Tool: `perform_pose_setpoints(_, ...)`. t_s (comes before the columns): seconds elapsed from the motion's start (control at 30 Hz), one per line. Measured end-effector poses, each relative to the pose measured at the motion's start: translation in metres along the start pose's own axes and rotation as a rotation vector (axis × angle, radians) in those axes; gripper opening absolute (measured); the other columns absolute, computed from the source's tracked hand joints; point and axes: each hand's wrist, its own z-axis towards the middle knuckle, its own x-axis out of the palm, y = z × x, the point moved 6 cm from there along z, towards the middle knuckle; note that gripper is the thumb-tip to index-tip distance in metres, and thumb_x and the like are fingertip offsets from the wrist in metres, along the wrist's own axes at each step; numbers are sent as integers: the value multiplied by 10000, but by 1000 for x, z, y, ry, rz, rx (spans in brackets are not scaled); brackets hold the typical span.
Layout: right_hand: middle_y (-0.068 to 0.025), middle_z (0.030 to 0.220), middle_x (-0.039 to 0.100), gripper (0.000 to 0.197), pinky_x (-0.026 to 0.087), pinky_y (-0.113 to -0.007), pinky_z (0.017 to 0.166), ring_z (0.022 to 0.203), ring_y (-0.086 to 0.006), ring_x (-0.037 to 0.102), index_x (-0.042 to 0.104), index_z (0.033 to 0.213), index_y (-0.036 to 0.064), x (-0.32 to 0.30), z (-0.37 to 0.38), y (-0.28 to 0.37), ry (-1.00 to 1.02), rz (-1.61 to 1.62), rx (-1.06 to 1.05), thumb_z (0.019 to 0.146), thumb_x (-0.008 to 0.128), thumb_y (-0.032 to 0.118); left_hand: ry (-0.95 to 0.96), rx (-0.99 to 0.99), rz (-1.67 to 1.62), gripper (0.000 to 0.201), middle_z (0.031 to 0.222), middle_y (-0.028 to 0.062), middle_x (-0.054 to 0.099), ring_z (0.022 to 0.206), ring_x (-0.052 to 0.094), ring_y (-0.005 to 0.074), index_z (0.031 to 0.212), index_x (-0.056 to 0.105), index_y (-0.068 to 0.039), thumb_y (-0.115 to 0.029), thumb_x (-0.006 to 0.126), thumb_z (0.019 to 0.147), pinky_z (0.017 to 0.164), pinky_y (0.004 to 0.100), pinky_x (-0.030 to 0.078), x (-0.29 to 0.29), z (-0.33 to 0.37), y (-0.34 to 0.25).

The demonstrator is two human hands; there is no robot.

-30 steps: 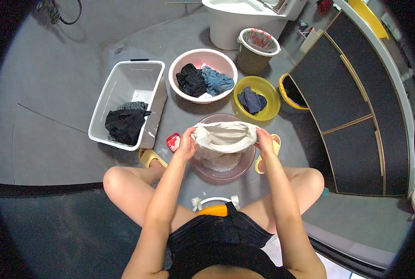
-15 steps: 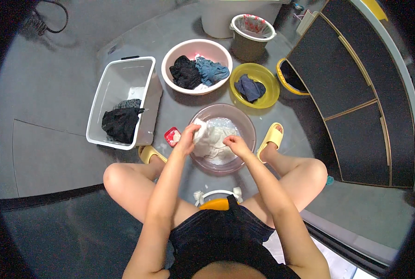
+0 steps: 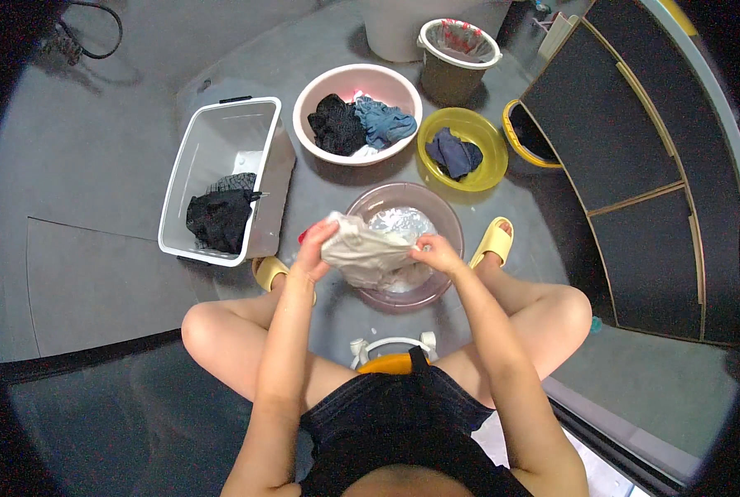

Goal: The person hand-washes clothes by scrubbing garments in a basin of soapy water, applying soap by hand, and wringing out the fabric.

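Note:
A white wet-looking cloth [image 3: 363, 253] is stretched above a translucent mauve basin [image 3: 456, 222] between my feet. My left hand [image 3: 313, 250] grips the cloth's left side, and my right hand [image 3: 438, 253] pinches its right edge. Below the cloth, sudsy water [image 3: 403, 220] glints in the basin. What kind of garment the cloth is, I cannot make out. A red soap dish [image 3: 303, 237] on the floor is mostly hidden behind my left hand.
Dark clothes lie in a white rectangular tub [image 3: 272, 195] at left. Beyond the basin stand a pink basin [image 3: 303, 137] with black and blue clothes, a yellow basin [image 3: 493, 172] holding a navy cloth, and a lined trash bin [image 3: 454, 83]. Dark cabinets [image 3: 635, 166] line the right.
Both hands have lifted the white cloth out of the basin and spread it wider. My left hand has moved left, my right hand slightly right. The view has shifted a little.

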Motion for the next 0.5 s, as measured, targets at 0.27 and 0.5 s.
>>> perform_pose_setpoints(0.27,-153,690,574,324,413,-373,567,629,-299,546,585,654,39,34,-55,5,146,-272,-37,725,610,354,-444,93,635,208,848,56,611,767,569,134,917,582,2,-131,607,760,682,263,451,-103,11,26)
perform_pose_setpoints(0.5,-177,773,606,339,465,-414,670,749,-329,592,609,866,73,75,-56,-38,122,-612,198,789,484,379,-459,119,1038,281,759,58,629,689,570,125,842,632,-5,-234,683,687,632,259,447,-93,18,42)
